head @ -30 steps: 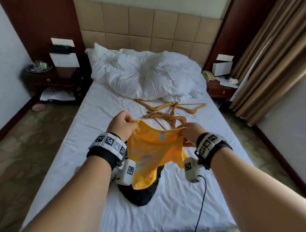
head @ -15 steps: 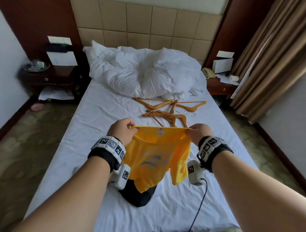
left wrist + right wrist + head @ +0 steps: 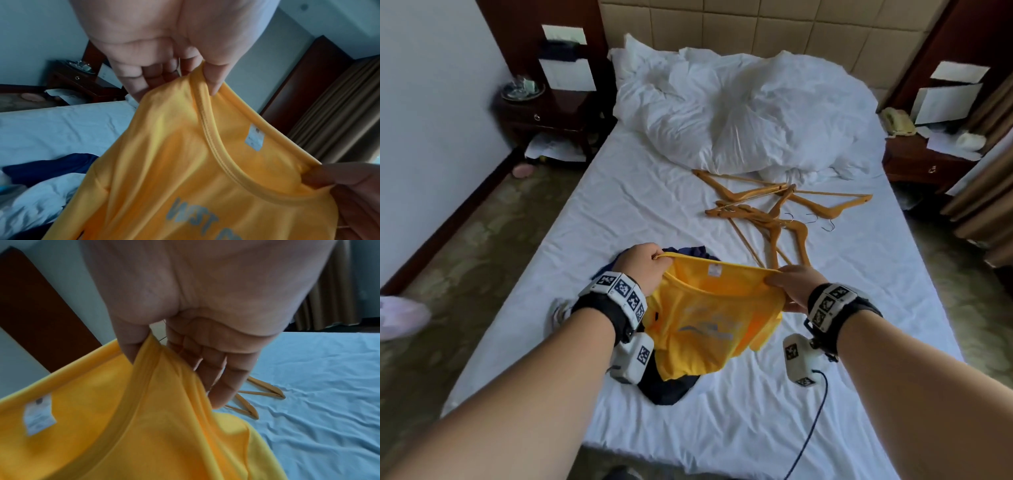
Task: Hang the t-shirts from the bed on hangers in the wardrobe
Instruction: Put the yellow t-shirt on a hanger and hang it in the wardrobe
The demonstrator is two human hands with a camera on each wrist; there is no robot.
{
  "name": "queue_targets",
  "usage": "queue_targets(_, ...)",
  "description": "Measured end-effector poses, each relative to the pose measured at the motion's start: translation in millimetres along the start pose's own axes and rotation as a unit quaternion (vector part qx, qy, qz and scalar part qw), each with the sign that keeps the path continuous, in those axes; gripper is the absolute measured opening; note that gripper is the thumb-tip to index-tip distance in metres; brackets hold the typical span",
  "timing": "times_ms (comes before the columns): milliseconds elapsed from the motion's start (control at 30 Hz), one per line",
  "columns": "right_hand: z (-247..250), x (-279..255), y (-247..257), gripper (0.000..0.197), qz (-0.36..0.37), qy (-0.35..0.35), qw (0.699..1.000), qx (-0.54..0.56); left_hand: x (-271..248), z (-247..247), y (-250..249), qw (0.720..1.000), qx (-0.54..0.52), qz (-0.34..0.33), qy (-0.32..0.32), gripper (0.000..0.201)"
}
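Left hand (image 3: 643, 270) and right hand (image 3: 796, 287) each pinch one side of the yellow t-shirt (image 3: 702, 325) collar, stretched between them above the bed (image 3: 654, 192). Wooden hangers (image 3: 770, 212) lie further up the bed, just beyond the right hand, the nearer one. Dark t-shirt (image 3: 671, 387) lies underneath.

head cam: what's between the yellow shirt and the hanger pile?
Bare white sheet separates the yellow shirt from the hangers; head view shows it.
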State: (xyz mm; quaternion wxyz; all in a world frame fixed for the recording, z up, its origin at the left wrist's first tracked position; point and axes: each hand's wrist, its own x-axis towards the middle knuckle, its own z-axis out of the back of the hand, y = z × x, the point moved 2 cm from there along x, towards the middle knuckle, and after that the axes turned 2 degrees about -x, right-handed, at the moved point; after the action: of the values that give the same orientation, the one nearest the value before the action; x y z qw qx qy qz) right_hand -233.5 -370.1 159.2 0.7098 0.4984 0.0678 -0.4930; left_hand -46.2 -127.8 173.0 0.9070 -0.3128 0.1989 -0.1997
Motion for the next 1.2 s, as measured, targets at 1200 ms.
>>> queue_targets(1200, -10.6, 95.8, 154.4, 0.02, -0.039, -0.068, 0.994, -0.075, 181.9, 31.0, 6.4, 0.979, -0.199, 0.033, 0.038, 0.032)
